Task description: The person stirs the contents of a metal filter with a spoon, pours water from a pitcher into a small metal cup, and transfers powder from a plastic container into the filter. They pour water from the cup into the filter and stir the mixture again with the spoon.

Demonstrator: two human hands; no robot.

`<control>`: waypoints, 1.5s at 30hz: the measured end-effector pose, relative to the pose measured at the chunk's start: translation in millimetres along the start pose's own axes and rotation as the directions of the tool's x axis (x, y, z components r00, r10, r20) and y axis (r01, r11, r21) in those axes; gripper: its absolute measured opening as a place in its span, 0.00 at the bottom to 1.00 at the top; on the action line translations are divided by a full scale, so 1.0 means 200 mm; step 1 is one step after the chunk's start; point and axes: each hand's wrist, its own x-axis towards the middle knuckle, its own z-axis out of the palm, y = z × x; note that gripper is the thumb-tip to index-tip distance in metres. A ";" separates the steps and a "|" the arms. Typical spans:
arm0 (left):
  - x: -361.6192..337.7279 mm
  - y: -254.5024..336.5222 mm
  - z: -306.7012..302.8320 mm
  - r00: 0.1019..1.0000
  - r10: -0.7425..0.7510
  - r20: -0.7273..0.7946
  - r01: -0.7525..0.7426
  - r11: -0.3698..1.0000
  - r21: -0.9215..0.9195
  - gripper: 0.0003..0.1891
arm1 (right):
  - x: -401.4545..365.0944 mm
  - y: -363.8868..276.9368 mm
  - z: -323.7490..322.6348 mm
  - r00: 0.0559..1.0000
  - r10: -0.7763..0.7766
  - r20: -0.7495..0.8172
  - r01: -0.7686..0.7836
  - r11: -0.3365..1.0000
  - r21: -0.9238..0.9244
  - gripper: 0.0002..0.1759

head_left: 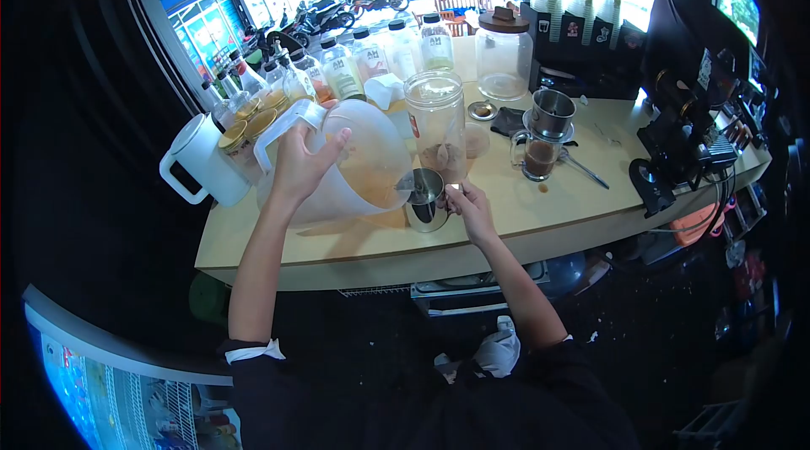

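My left hand (305, 161) is closed on the handle of a large translucent plastic pitcher (337, 197), which tilts to the right. Some amber liquid lies low inside it. The pitcher's lip comes up against a small metal cup (427, 187). Fingers of my right hand (469, 207) are pinched at the right side of that cup, holding it just above the counter. Whether liquid is flowing into the cup is hard to make out. Right behind the cup stands a tall clear glass jar (436, 117) with something brown near its base.
Several labelled bottles (342, 70) line the back of the counter (354, 252). A white jug (202, 161) stands at the left. On the right are a metal drip filter (553, 115) over a glass mug (537, 159), a spoon (586, 170) and a black machine (683, 129).
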 end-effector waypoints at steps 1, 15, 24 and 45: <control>0.00 -0.01 0.00 1.000 -0.001 -0.003 0.001 1.000 0.000 0.25 | 0.00 -0.01 0.00 1.000 0.007 -0.009 -0.007 1.000 0.004 0.13; 0.05 -0.07 -0.18 0.987 -0.133 -0.095 0.072 0.877 -0.475 0.30 | 0.00 0.01 -0.01 1.000 0.027 -0.011 -0.027 1.000 0.000 0.12; 0.10 -0.19 -0.20 0.927 -0.308 -0.214 0.120 0.784 -0.609 0.33 | 0.00 0.01 0.00 1.000 0.007 -0.014 -0.007 1.000 -0.016 0.13; -0.38 -0.57 0.17 0.730 -0.389 -0.562 -0.082 0.767 -0.637 0.29 | 0.00 0.03 -0.02 0.997 0.053 -0.050 -0.052 0.999 0.009 0.11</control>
